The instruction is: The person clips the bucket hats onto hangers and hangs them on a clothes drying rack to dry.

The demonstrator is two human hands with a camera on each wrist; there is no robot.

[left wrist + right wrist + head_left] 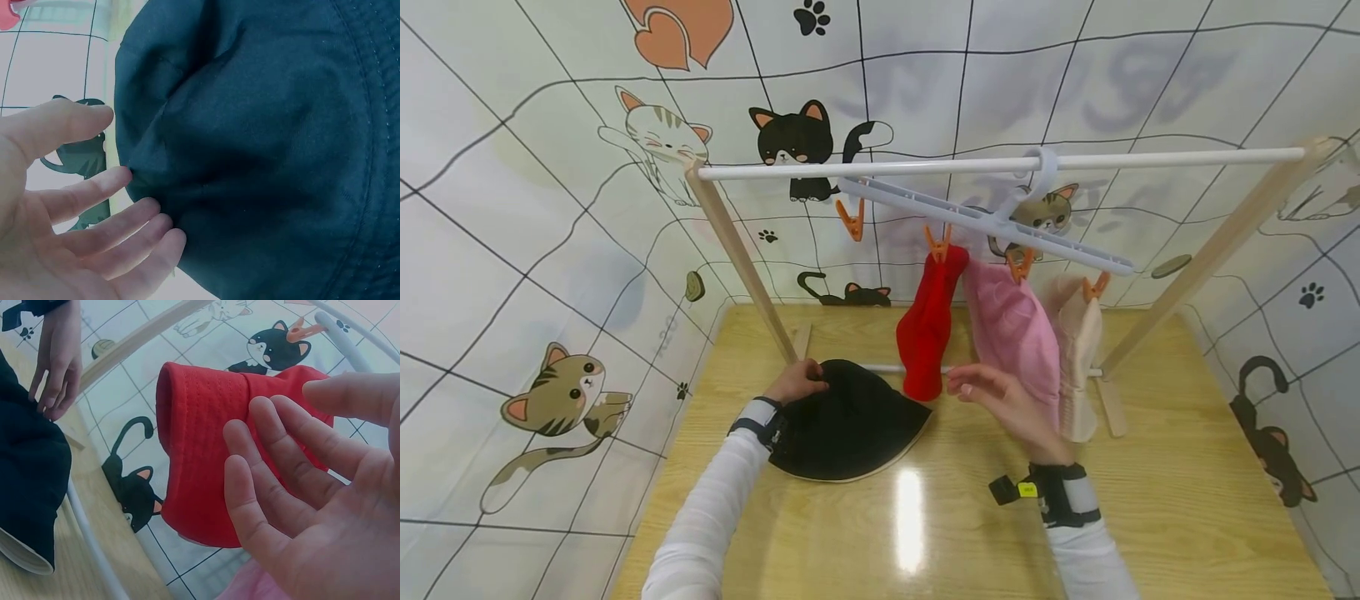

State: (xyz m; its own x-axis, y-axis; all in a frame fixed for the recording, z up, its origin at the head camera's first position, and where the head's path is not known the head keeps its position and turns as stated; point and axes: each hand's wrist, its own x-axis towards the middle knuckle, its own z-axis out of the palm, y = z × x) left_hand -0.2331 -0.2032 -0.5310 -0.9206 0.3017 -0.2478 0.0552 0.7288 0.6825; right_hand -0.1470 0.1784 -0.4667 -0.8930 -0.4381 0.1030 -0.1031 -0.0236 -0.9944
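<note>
A black bucket hat (850, 425) lies on the table, its pale brim edge toward the front. My left hand (797, 382) is at the hat's upper left; in the left wrist view its fingertips (150, 209) meet the crown, thumb apart. Relaxed and holding nothing, my right hand (1000, 404) is beside a red bucket hat (925, 325) and in front of a pink hat (1011, 321). In the right wrist view its fingers overlap the red hat; contact is unclear. The red, pink and beige hats (1078, 358) hang from orange clips on a grey hanger (985, 221).
The hanger hooks over a white rail (880, 169) between wooden posts (741, 258). A free orange clip (852, 221) hangs at the hanger's left end. A lower white bar runs behind the black hat. Cat-patterned walls (587, 250) surround the wooden table (820, 533).
</note>
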